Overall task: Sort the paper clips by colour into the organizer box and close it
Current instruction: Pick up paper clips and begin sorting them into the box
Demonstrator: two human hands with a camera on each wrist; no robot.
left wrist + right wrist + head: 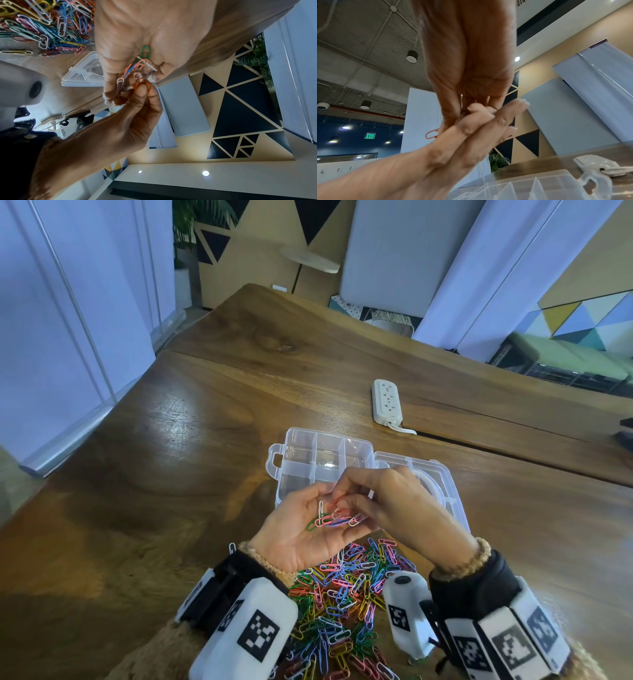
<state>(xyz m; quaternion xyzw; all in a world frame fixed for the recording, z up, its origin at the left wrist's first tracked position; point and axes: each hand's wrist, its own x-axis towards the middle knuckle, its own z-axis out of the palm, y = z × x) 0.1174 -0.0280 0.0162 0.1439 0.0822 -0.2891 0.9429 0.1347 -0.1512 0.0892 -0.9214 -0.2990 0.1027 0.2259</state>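
The left hand (301,534) lies palm up with fingers loosely cupped, cradling a few paper clips (330,517) in green, pink, white and blue, while the right hand (407,510) reaches in from the side, thumb and forefinger pinching an orange-red clip (139,83) at the left fingertips (323,491); from the right wrist only one loop of that clip pokes out past the fingers. Just beyond the hands the clear organizer box (318,460) stands open, its compartments bare where they show, its near edge and much of its lid (435,477) hidden behind the hands. Below the wrists spreads the pile of mixed clips (346,604), partly covered by the wrist cameras and cut off at the frame's bottom. All rests on a dark wooden table (171,474), a white power strip (385,402) farther back, pale panels and a triangle-patterned wall behind
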